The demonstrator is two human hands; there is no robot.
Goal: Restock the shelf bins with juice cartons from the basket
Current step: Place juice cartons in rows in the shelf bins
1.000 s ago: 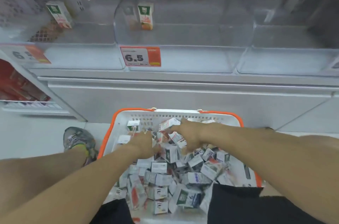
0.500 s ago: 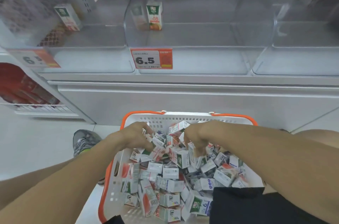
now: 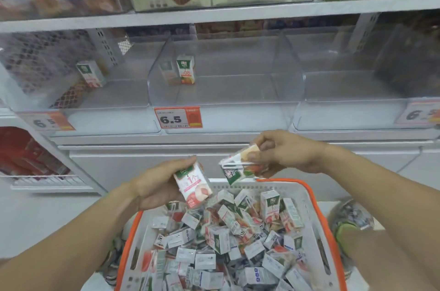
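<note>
My left hand (image 3: 157, 186) grips a pink-and-white juice carton (image 3: 194, 186) above the basket's far left corner. My right hand (image 3: 285, 153) holds another juice carton (image 3: 238, 169), tilted with its straw side up, over the basket's far rim. The white basket with orange trim (image 3: 307, 198) sits on the floor below, heaped with several small cartons (image 3: 228, 243). In front stand three clear shelf bins: the left bin (image 3: 114, 109) holds one carton (image 3: 90, 74), the middle bin (image 3: 238, 100) holds one upright carton (image 3: 186, 69), and the right bin (image 3: 352, 112) shows none.
Price tags reading 6.5 (image 3: 178, 118) hang on the bin fronts. An upper shelf (image 3: 214, 14) with boxed goods overhangs the bins. A low white cabinet front (image 3: 142, 162) stands behind the basket. My shoes (image 3: 350, 221) flank the basket on the floor.
Both hands were down among the cartons in the basket; each has now lifted out one carton and risen above the rim. The view has tilted up toward the shelves.
</note>
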